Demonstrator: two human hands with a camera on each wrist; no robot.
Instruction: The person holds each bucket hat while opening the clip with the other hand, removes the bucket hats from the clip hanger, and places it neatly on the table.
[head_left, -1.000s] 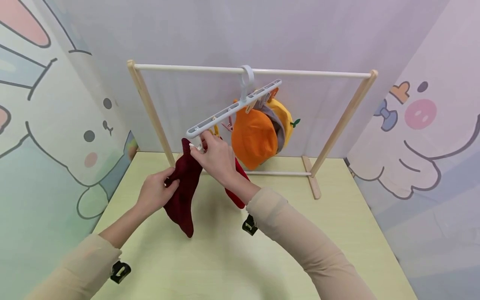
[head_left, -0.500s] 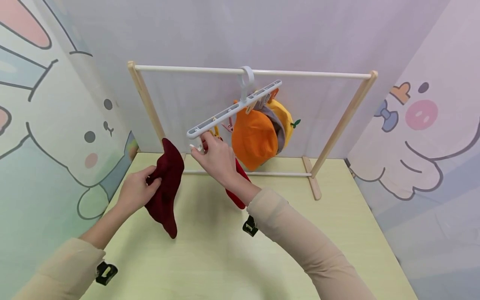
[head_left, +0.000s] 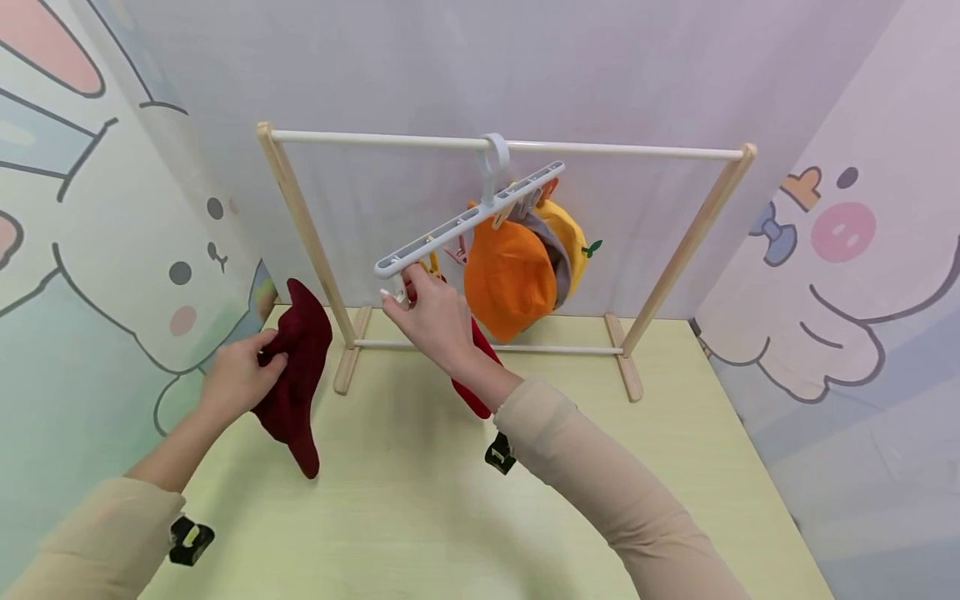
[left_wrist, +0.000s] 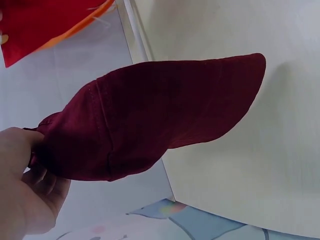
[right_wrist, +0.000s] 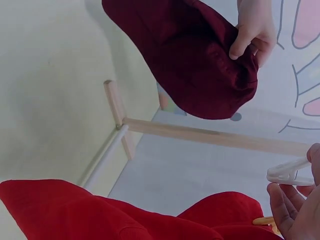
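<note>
My left hand point(head_left: 243, 375) grips a dark red cap point(head_left: 296, 375) by its edge, to the left of the rack and off the hanger. In the left wrist view the cap point(left_wrist: 145, 115) hangs with its brim pointing away from the hand point(left_wrist: 25, 190). My right hand point(head_left: 437, 312) pinches a white clothespin point(head_left: 401, 287) at the near end of the grey clip hanger point(head_left: 442, 233). That clothespin point(right_wrist: 290, 172) has no fabric in it in the right wrist view. Just behind it a bright red cap point(right_wrist: 125, 215) hangs from a yellow clothespin point(right_wrist: 265, 220).
A wooden rack with a white rod point(head_left: 615, 149) carries the hanger by its hook. Orange point(head_left: 510, 275), grey point(head_left: 553, 250) and yellow point(head_left: 570, 233) hats hang at its far end. An unused pink clothespin point(head_left: 457, 248) sits mid-hanger. Below is a pale tabletop point(head_left: 570, 467).
My left hand has drawn the dark red cap leftward, away from the hanger and past the rack's left post. The right hand has stayed on the white clothespin.
</note>
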